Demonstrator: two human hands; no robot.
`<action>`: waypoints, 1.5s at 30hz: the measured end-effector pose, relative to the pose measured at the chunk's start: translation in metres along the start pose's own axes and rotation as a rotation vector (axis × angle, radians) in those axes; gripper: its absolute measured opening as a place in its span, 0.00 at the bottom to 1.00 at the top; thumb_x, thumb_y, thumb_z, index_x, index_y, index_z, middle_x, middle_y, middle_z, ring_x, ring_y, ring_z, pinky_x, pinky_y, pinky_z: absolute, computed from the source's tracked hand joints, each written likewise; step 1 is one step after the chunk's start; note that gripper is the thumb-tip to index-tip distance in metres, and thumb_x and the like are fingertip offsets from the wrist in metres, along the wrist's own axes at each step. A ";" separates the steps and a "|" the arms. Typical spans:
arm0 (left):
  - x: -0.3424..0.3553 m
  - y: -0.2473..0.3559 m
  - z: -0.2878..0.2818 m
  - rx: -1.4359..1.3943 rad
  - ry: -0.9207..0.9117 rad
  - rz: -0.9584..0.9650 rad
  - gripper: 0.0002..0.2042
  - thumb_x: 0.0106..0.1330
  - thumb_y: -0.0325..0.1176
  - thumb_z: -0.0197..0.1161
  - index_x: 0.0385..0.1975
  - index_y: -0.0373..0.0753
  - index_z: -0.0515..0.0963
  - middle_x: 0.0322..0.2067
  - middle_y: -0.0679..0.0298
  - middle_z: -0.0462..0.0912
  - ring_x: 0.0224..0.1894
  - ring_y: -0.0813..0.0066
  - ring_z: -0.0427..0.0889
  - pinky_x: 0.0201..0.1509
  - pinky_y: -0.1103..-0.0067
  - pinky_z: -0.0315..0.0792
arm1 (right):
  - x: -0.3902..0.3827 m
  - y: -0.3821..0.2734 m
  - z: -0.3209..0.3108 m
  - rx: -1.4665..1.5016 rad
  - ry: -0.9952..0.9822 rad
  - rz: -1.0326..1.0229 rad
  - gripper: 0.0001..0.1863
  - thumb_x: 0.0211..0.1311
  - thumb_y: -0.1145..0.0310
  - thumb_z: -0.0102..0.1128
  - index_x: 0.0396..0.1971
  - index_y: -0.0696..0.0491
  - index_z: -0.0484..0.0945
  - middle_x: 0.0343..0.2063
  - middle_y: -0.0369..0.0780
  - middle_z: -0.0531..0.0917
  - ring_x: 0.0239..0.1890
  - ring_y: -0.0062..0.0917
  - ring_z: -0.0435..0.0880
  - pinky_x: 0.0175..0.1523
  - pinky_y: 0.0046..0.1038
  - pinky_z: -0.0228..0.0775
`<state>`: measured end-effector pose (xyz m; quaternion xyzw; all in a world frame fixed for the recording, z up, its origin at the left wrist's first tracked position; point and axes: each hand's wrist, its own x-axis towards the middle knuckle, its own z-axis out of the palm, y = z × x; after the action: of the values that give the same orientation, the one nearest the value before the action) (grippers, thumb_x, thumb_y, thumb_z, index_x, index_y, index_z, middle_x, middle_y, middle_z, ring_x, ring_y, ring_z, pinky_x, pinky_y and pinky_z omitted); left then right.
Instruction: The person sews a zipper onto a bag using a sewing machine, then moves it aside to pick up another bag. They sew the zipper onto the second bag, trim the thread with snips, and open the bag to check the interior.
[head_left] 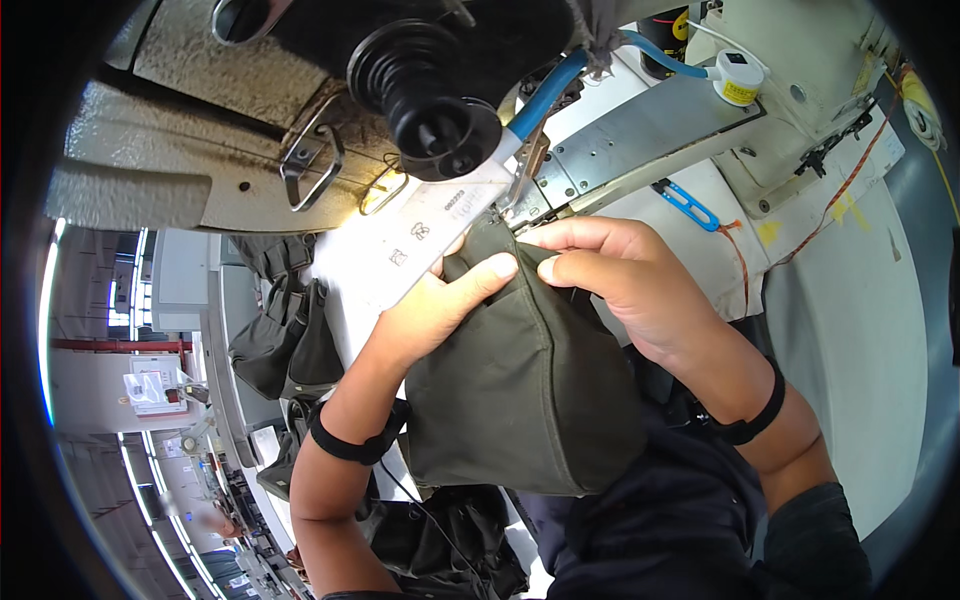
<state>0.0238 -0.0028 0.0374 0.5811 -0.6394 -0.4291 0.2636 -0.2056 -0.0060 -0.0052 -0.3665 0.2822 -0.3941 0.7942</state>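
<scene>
A dark olive fabric bag (500,390) with a raised seam down its middle hangs from the sewing machine's bed toward my lap. My left hand (440,300) grips its upper left side, thumb flat on the cloth and the other fingers hidden behind. On the right, my right hand (620,275) pinches the bag's upper edge between thumb and forefinger. The cloth's top end lies at the needle area of the sewing machine (515,200), just beyond both hands. Whether the needle is in the cloth cannot be made out.
Blue-handled thread snips (688,205) lie on the white table (850,340) at right, near orange threads. More olive bags (285,330) sit at left, with dark fabric (450,540) below. The machine's head (220,120) overhangs the upper left. A blue tube (548,95) runs down toward the needle.
</scene>
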 end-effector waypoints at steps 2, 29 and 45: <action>0.000 0.004 0.000 -0.001 -0.018 0.030 0.18 0.70 0.41 0.70 0.51 0.33 0.82 0.45 0.68 0.84 0.48 0.81 0.79 0.57 0.79 0.73 | -0.002 -0.003 0.002 0.019 0.001 0.002 0.19 0.68 0.74 0.59 0.55 0.64 0.84 0.47 0.39 0.88 0.51 0.18 0.83 0.61 0.24 0.71; 0.019 0.048 -0.021 0.332 -0.036 0.362 0.26 0.62 0.41 0.80 0.55 0.33 0.82 0.45 0.61 0.88 0.45 0.75 0.82 0.56 0.75 0.76 | 0.012 -0.026 0.011 -1.451 0.463 -0.952 0.07 0.52 0.72 0.68 0.31 0.55 0.80 0.28 0.38 0.81 0.38 0.35 0.77 0.52 0.37 0.65; 0.031 -0.001 -0.026 0.178 -0.049 0.308 0.26 0.56 0.52 0.83 0.39 0.32 0.87 0.33 0.62 0.91 0.36 0.77 0.86 0.48 0.77 0.80 | 0.012 -0.046 0.009 -1.200 0.210 -0.771 0.10 0.55 0.73 0.71 0.39 0.51 0.85 0.28 0.31 0.82 0.36 0.25 0.79 0.57 0.32 0.65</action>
<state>0.0403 -0.0396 0.0448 0.4866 -0.7625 -0.3394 0.2580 -0.2115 -0.0320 0.0349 -0.7735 0.3755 -0.4562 0.2290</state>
